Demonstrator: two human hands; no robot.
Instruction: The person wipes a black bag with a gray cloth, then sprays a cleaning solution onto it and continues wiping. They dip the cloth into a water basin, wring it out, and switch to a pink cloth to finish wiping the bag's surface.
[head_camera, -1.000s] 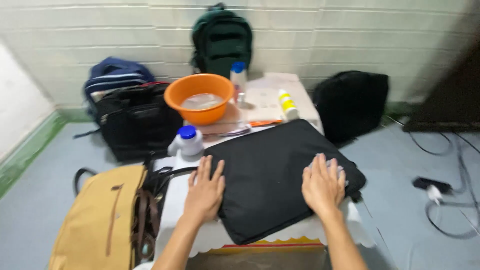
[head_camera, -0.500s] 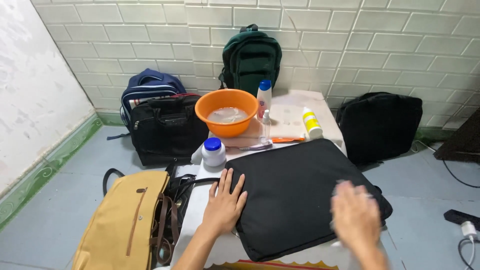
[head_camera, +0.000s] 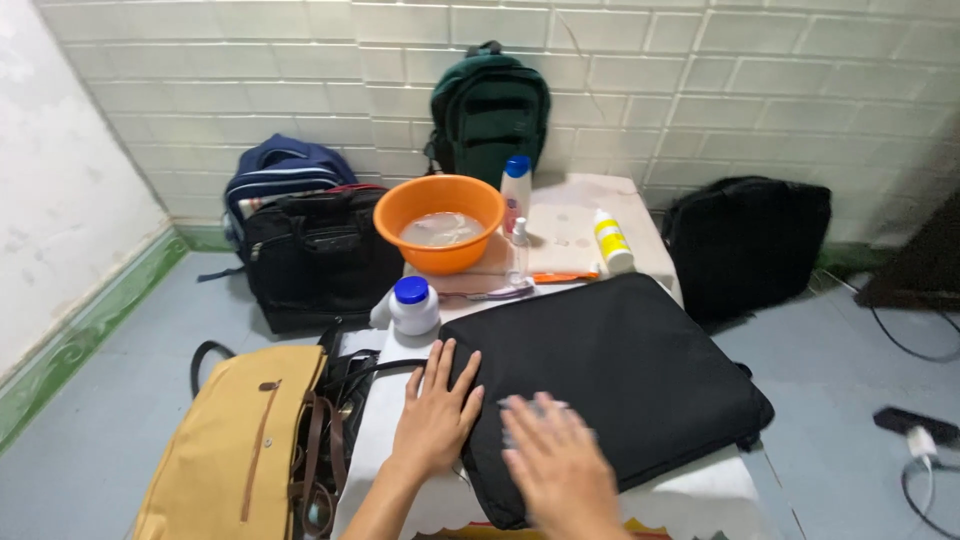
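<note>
While both hands lie flat, open: left hand (head_camera: 437, 412), right hand (head_camera: 555, 462) | black bag (head_camera: 620, 370) | white table (head_camera: 385, 420) | tiled wall (head_camera: 700, 60)

My right hand (head_camera: 555, 465) is motion-blurred; the bottom edge cuts off both my forearms and the tan bag (head_camera: 235, 450).

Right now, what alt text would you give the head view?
Two bare hands rest on a flat black bag on a white-covered table: left hand flat at its edge, right hand blurred. Behind stand an orange basin, bottles, and bags along a tiled wall.
</note>
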